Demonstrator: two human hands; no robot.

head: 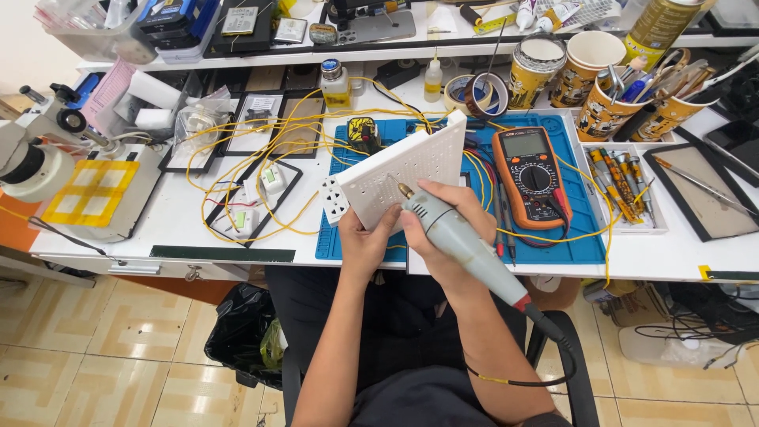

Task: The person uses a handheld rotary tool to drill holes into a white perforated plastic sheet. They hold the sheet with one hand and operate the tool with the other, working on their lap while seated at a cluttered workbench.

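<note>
My left hand (365, 243) grips the lower edge of a white perforated board (411, 170), held tilted above the blue work mat (581, 241). A white socket block (334, 200) sits at the board's lower left corner. My right hand (443, 229) holds a grey pen-shaped rotary tool (462, 241), its thin bit touching the board's face near its lower middle. The tool's black cord (545, 356) runs back past my right forearm.
An orange multimeter (531, 175) lies on the mat right of the board. Yellow wires (261, 170) loop over the white bench. A microscope (39, 150) stands far left, paper cups of tools (601, 103) far right, a tray of screwdrivers (621, 186) beside them, tape rolls (474, 93) behind.
</note>
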